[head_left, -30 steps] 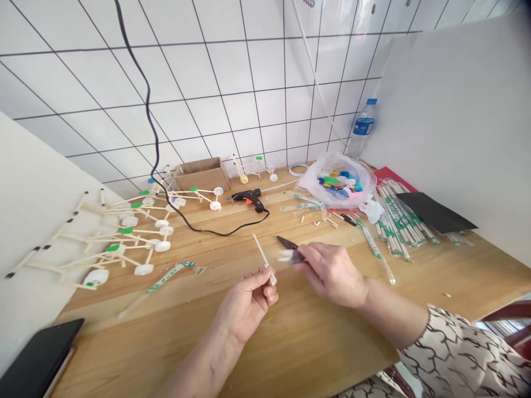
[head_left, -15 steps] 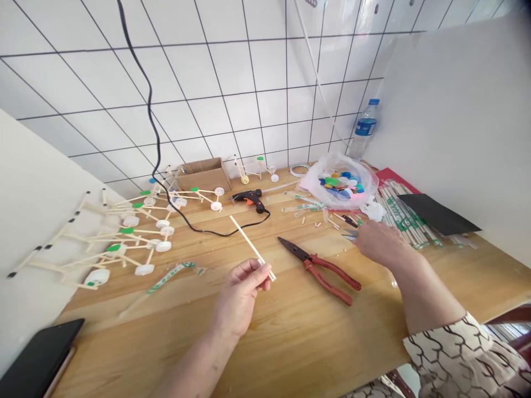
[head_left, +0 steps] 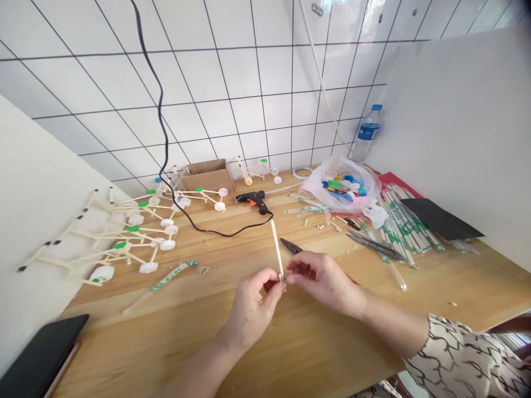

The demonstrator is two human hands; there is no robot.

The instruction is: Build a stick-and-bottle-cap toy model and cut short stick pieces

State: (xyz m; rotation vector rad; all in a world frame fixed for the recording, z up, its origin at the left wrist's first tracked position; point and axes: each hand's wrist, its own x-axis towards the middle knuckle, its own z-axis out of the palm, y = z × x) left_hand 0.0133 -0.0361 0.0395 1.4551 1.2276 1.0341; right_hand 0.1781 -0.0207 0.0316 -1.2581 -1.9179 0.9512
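A thin wooden stick [head_left: 276,246] is standing nearly upright between the hands. The left hand [head_left: 251,309] is pinching its lower end, and the right hand [head_left: 326,282] is touching that same end with its fingertips, though whether it is gripping I cannot tell. Just beyond the right hand, pliers [head_left: 291,246] are lying on the wooden surface [head_left: 311,342], and a hot glue gun [head_left: 253,198] is lying farther off.

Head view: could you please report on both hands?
Left hand gripping pale stick; right hand at its lower end. Pliers under right hand. Nothing in the way.
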